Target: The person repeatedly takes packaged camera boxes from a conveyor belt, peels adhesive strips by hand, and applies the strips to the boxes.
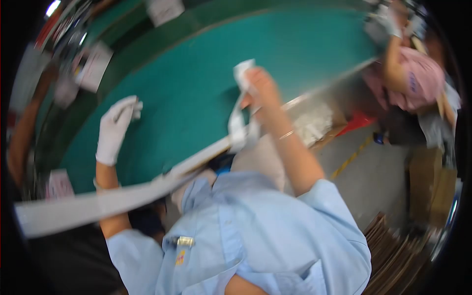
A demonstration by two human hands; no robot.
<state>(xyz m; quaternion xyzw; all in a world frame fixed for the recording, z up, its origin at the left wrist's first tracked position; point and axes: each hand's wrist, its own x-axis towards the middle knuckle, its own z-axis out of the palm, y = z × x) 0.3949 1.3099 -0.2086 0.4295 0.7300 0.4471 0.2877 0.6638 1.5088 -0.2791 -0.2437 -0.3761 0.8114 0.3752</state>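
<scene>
My left hand (pixel 115 125) wears a white glove and is above the green work surface (pixel 182 93). Its fingers are curled together near a small pale piece, too blurred to make out. Bare and ungloved, my right hand (pixel 260 91) grips a crumpled white strip (pixel 238 123) near the surface's front edge. The strip hangs in a loop below my fingers. A long white band (pixel 88 209) crosses in front of my left forearm and runs along the edge of the surface.
Another person in a pink top (pixel 418 78) works at the upper right. Cardboard boxes (pixel 427 182) and stacked flat cardboard (pixel 393 250) stand at the lower right. White material (pixel 314 123) lies beside the front edge. White labelled sheets (pixel 96 66) are at the far side.
</scene>
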